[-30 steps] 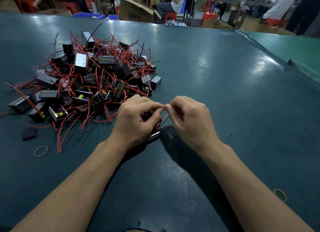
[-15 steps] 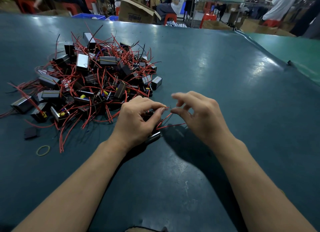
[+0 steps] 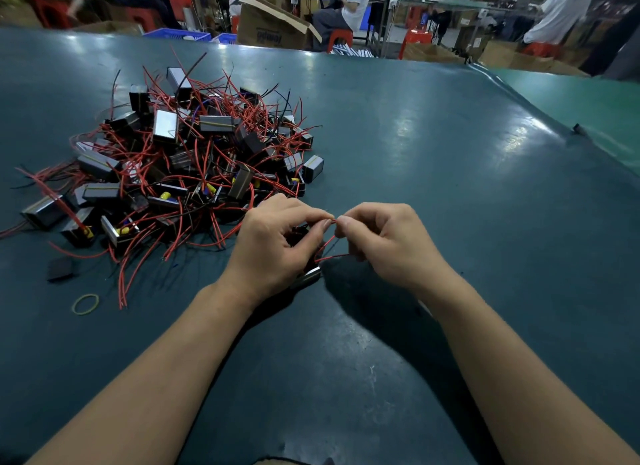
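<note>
The only view comes from a wide-angle camera on my head, facing forward and tilted down over the green table (image 3: 450, 187). It sits close to my work. My forearms run in from the near edge, and my left hand (image 3: 273, 246) and right hand (image 3: 391, 246) meet at mid-frame, both pinching a red wire (image 3: 327, 241). The heap of wired parts (image 3: 180, 159) lies farther out on the left. The lens bends the table's far edge into a curve. Above that edge, in a thin strip, the far room shows a cardboard box (image 3: 273, 28) and seated people, small and blurred.
</note>
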`<state>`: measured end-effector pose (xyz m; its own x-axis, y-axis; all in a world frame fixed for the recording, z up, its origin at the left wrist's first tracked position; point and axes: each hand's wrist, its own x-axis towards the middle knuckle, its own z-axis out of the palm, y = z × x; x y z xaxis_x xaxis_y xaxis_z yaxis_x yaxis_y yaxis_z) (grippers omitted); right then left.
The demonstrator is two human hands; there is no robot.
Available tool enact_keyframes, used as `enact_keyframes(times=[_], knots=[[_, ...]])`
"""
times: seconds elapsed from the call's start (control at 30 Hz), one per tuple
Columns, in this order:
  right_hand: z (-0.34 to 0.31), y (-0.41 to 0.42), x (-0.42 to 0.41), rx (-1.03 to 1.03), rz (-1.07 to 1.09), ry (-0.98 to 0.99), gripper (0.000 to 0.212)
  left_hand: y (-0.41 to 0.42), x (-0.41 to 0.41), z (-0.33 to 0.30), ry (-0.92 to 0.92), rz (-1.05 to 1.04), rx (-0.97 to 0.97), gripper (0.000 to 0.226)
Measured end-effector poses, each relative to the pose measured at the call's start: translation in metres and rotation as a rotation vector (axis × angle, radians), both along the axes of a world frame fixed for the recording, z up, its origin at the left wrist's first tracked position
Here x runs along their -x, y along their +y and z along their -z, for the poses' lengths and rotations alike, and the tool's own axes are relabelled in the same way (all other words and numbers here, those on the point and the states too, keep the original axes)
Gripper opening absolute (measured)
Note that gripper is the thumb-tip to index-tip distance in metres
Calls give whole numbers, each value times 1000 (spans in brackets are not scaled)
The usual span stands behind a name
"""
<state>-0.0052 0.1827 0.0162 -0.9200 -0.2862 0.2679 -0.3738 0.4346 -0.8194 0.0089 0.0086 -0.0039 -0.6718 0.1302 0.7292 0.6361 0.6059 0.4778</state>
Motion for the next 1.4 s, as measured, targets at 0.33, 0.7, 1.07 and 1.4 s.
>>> enact_keyframes(times=[0.33,0.7,1.07,1.4], knots=[[-1,-4,-3,42,36,-92,8,0,4,3,25,-9,-4,8],[7,10,9,-338,-49,515,28,1,3,3,14,34,9,7],[-12,-16,-5,552,126,-430,53,12,7,5,200,10,-7,8],[-8,-9,-12,-294,486,248,36,17,11,7,120,43,-200,25]])
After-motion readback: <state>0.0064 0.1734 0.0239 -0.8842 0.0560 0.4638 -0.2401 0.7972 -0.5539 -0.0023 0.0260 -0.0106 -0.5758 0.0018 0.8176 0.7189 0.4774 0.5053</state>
